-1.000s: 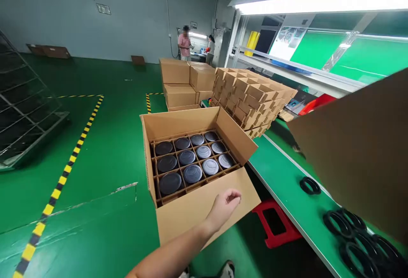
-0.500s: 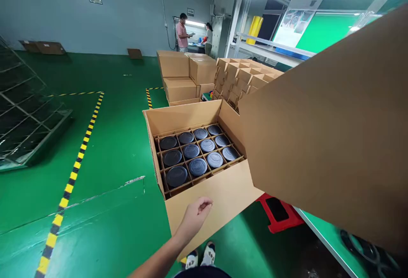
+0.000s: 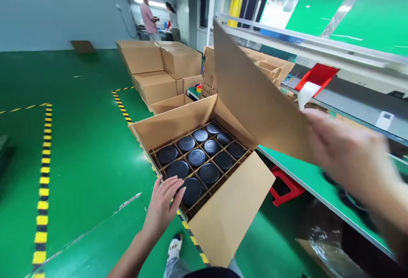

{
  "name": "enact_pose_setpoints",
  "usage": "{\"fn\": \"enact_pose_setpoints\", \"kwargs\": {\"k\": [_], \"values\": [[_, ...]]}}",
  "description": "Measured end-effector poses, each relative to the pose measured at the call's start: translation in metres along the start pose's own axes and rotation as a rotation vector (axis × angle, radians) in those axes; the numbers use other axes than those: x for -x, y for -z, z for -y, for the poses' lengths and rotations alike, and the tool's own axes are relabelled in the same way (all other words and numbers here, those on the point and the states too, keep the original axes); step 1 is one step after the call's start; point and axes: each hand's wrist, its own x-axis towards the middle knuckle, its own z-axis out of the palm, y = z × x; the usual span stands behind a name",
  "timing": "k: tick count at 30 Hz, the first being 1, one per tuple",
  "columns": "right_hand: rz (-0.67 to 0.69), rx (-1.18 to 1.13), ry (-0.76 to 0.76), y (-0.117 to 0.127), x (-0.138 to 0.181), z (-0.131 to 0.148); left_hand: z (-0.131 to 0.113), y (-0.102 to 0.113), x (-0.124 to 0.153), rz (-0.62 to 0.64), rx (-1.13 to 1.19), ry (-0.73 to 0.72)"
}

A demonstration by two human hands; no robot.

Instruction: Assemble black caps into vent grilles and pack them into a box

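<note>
An uncovered carton (image 3: 229,205) holds several round dark-lidded jars or cans (image 3: 196,157), each in a cell of a cardboard divider (image 3: 204,175). My left hand (image 3: 164,197) is at the carton's near left edge, fingers apart and curved over the nearest lid; whether they touch it I cannot tell. My right hand (image 3: 344,146), blurred by motion, grips the right edge of a large flat cardboard sheet (image 3: 261,99). That sheet stands tilted over the carton's right side and hides part of the area behind it.
Closed cartons (image 3: 156,63) are stacked behind, beside cardboard dividers (image 3: 277,63). A green-topped workbench (image 3: 306,180) runs along the right, with a red stool (image 3: 285,186) beneath its edge. Two people (image 3: 149,16) stand at the back. Yellow-black tape (image 3: 44,184) marks the floor.
My view has turned right. The cardboard sheet has swung away from me, and my right hand now shows on its edge. My left hand moved from over the front flap to the carton's left edge, fingers spreading.
</note>
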Motion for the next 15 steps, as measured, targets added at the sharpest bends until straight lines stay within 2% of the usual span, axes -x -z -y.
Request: {"fn": "enact_pose_setpoints", "kwargs": {"k": [1, 3, 6, 8, 11, 15], "values": [[0.025, 0.013, 0.061, -0.009, -0.005, 0.033, 0.014, 0.003, 0.000, 0.026, 0.015, -0.041], [0.066, 0.024, 0.124, -0.042, -0.004, 0.107, 0.033, 0.009, 0.004, 0.068, 0.075, -0.122], [0.285, -0.099, 0.084, -0.109, 0.022, 0.211, 0.043, 0.022, 0.014, 0.105, 0.141, -0.206], [0.432, -0.205, 0.050, -0.150, 0.043, 0.263, 0.046, 0.029, 0.019, 0.094, 0.154, -0.232], [0.589, -0.338, 0.044, -0.199, 0.065, 0.312, 0.049, 0.035, 0.024, 0.071, 0.156, -0.276], [0.702, -0.411, 0.152, -0.246, 0.087, 0.344, 0.057, 0.031, 0.024, 0.069, 0.165, -0.333]]}}
